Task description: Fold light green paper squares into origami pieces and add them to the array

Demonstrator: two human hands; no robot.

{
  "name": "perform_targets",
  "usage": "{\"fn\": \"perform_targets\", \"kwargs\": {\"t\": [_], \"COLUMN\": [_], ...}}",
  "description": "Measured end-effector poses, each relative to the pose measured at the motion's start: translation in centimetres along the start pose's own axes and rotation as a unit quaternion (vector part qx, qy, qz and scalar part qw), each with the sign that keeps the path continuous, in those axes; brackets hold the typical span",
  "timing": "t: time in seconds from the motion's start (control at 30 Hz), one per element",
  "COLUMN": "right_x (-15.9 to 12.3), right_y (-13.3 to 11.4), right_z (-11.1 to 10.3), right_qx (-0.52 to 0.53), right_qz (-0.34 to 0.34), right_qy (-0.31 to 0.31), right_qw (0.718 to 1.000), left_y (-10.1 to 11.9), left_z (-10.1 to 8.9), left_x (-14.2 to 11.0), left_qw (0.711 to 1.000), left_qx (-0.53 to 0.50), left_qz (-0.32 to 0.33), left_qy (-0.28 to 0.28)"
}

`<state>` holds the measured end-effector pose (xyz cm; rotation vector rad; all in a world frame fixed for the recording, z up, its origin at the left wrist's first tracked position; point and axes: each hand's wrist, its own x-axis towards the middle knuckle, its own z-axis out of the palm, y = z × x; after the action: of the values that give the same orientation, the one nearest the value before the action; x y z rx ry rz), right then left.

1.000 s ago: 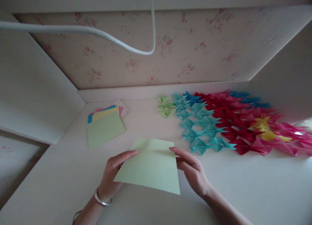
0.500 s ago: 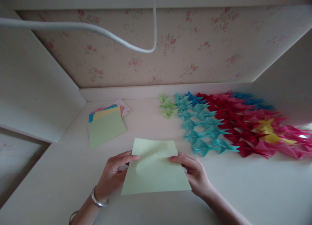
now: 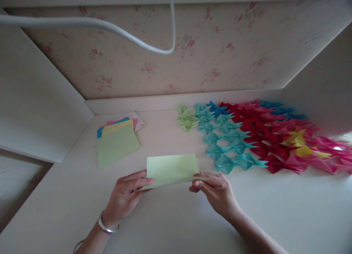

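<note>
A sheet of light green origami paper [image 3: 172,169] is held up above the white desk between both hands. Its near part bends away beneath, so only a shorter strip faces me. My left hand [image 3: 128,193] grips the left edge, thumb on top and fingers underneath; a silver bangle circles that wrist. At the right edge, my right hand [image 3: 214,189] pinches the bent corner between thumb and fingers. Just beyond the right hand lie turquoise folded paper cranes [image 3: 225,162].
A fanned stack of coloured paper [image 3: 118,145], green on top, lies at the back left. Rows of red and pink cranes [image 3: 275,136] spread across the right side, with a few light green cranes [image 3: 188,118] near the wall. A white cable [image 3: 132,39] hangs overhead.
The green sheet has gone from lying open and nearly flat to bent, its near edge turned under. My right hand has shifted its grip to the lower right corner.
</note>
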<state>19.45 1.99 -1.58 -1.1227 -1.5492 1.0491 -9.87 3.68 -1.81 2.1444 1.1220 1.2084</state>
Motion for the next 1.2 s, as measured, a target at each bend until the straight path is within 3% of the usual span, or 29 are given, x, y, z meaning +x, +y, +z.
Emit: {"fn": "perform_targets", "kwargs": {"t": [0.17, 0.3, 0.37, 0.47, 0.57, 0.67, 0.8, 0.9, 1.07, 1.2], "right_x": [-0.2, -0.4, -0.7, -0.9, -0.9, -0.7, -0.7, -0.7, -0.3, 0.0], "right_y": [-0.3, -0.4, -0.4, -0.3, -0.4, -0.6, -0.4, 0.0, -0.3, -0.9], "right_z": [0.2, 0.7, 1.0, 1.4, 1.6, 1.5, 1.5, 1.6, 1.5, 1.4], "right_qx": [0.071, 0.138, 0.137, 0.119, 0.103, 0.111, 0.132, 0.14, 0.182, 0.214], "right_qz": [0.076, 0.111, 0.124, 0.132, 0.138, 0.146, 0.143, 0.133, 0.138, 0.154], "right_qy": [0.053, 0.043, 0.018, -0.019, -0.027, -0.023, -0.028, -0.03, -0.031, -0.018], "right_qw": [0.993, 0.983, 0.983, 0.984, 0.985, 0.983, 0.981, 0.981, 0.973, 0.964], "left_y": [1.8, 2.6, 2.8, 3.6, 4.6, 5.2, 5.5, 5.4, 4.9, 4.9], "left_z": [0.4, 0.4, 0.5, 0.6, 0.8, 0.9, 1.0, 1.4, 2.1, 2.2], "left_x": [0.1, 0.8, 1.3, 2.0, 2.5, 2.7, 2.9, 2.9, 2.5, 2.5], "left_qw": [0.979, 0.918, 0.905, 0.903, 0.901, 0.898, 0.867, 0.881, 0.885, 0.908], "left_qx": [-0.155, -0.332, -0.336, -0.27, -0.22, -0.234, -0.315, -0.292, -0.259, -0.217], "left_qz": [-0.112, -0.215, -0.259, -0.309, -0.31, -0.307, -0.298, -0.284, -0.316, -0.299], "left_qy": [-0.068, -0.02, -0.021, -0.124, -0.21, -0.212, -0.245, -0.24, -0.224, -0.199]}}
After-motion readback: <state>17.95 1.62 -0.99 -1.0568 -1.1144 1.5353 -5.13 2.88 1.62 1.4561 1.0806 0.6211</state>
